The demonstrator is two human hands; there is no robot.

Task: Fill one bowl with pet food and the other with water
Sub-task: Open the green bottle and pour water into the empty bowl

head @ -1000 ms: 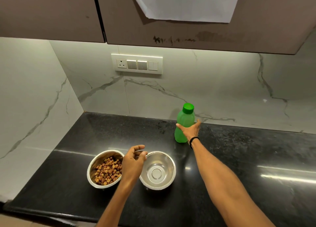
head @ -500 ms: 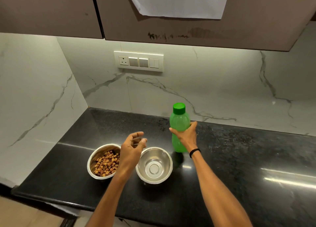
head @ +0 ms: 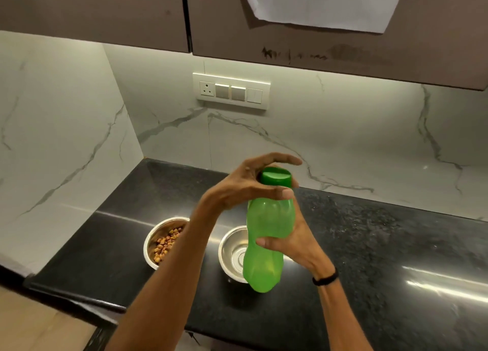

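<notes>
Partly behind bottle [head: 269,231], steel bowl [head: 231,255].

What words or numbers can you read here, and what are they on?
No text can be read.
Green bottle: no label shows.
White paper: blank on the side shown.
Dark marks on the cabinet: too smudged to read as letters.
Switch panel: no writing visible.

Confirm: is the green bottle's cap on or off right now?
On. The cap sits on the bottle, the left hand curled round it, the right hand gripping the body.
</notes>
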